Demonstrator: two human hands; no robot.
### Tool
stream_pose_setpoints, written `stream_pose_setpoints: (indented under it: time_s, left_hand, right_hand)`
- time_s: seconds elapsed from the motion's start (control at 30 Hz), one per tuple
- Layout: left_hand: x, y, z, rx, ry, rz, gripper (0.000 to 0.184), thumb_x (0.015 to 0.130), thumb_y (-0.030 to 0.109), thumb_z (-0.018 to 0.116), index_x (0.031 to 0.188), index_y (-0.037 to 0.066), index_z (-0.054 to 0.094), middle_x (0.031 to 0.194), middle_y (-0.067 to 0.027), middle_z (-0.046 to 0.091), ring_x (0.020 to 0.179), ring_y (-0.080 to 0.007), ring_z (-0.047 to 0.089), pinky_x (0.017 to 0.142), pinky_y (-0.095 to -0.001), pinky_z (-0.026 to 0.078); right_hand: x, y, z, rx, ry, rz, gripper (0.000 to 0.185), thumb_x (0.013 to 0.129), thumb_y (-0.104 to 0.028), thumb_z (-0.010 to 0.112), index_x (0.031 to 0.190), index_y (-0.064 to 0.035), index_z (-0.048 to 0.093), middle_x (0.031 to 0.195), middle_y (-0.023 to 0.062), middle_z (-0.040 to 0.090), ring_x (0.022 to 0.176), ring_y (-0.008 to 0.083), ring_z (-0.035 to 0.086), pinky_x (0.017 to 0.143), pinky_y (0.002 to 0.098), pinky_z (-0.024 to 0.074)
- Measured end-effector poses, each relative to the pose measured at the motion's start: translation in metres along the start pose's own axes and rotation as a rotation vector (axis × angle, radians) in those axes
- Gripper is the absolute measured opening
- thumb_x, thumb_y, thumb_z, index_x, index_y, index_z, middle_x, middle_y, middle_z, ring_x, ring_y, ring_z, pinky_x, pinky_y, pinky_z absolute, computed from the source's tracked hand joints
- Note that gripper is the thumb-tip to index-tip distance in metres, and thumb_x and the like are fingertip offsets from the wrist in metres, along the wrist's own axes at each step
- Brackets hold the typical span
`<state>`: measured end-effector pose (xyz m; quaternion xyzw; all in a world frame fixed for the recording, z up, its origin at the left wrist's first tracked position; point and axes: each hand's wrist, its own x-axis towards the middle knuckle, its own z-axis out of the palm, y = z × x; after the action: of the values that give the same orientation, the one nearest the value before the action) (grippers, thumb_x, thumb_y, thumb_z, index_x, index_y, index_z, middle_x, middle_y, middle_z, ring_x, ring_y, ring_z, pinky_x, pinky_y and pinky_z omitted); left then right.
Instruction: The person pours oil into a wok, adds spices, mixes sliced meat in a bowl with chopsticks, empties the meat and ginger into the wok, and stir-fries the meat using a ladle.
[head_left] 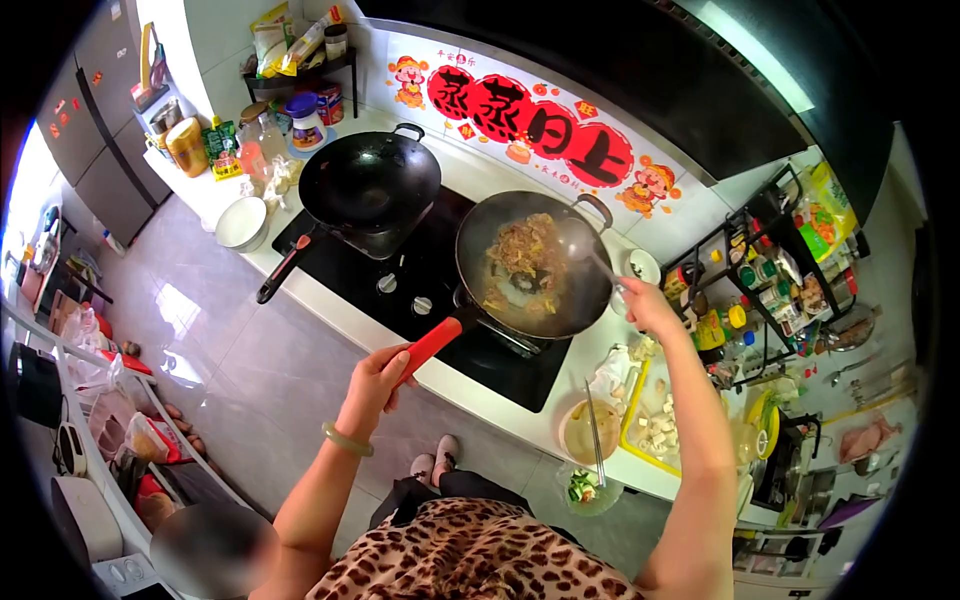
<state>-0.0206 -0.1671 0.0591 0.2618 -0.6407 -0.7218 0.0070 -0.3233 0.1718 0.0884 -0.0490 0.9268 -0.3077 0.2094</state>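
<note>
Seemingly stirring brown food (pixel 525 248) toward the right edge of the black glass cooktop (pixel 500 382).
Left hand (pixel 378 380) clasps the red plastic-looking handle (pixel 432 345) of a round dark wok (pixel 476 245), right hand (pixel 648 306) a silvery utensil (pixel 598 262); stirring calls for bracing.

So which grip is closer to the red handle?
Left. The left grip is closed around the end of the red handle; the right grip is across the pan, beside its right edge.

Leopard-print top (pixel 470 560), dark trousers (pixel 490 485), pale bangle (pixel 346 444), light shoes (pixel 447 452).
</note>
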Motion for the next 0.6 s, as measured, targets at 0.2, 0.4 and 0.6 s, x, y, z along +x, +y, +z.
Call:
stream_pose_setpoints:
  time_s: [0.2,0.4,0.6]
  left_hand:
    - [-0.004,0.004,0.001,-0.002,-0.004,-0.006,0.033,0.096,0.024,0.048,0.118,0.003,0.060,0.069,-0.0032,0.060,0.042,-0.0046,0.041,0.038,-0.0188,0.032]
    - [-0.010,0.011,0.004,-0.023,0.025,-0.047,0.033,0.096,0.024,0.048,0.117,0.002,0.060,0.070,-0.0043,0.061,0.042,-0.0039,0.039,0.038,-0.0174,0.031]
    - [-0.009,0.012,0.004,-0.020,0.000,-0.029,0.033,0.098,0.023,0.045,0.119,0.001,0.057,0.070,-0.0058,0.061,0.040,-0.0048,0.039,0.036,-0.0171,0.030]
  right_hand:
    - [-0.007,-0.011,0.050,0.502,-0.290,0.061,0.036,0.093,-0.019,0.050,0.129,-0.0149,0.049,0.061,-0.0008,0.049,0.041,0.0059,0.036,0.037,0.0211,0.0248]
    - [-0.114,0.017,0.044,-0.323,-0.031,-0.552,0.033,0.091,-0.021,0.053,0.125,-0.0222,0.055,0.071,0.0161,0.060,0.064,0.0302,0.061,0.058,0.0387,0.0469]
    - [-0.154,0.000,0.017,-0.610,-0.030,-0.524,0.034,0.089,-0.017,0.053,0.123,-0.0224,0.056,0.071,0.0135,0.061,0.063,0.0322,0.061,0.057,0.0414,0.0480]
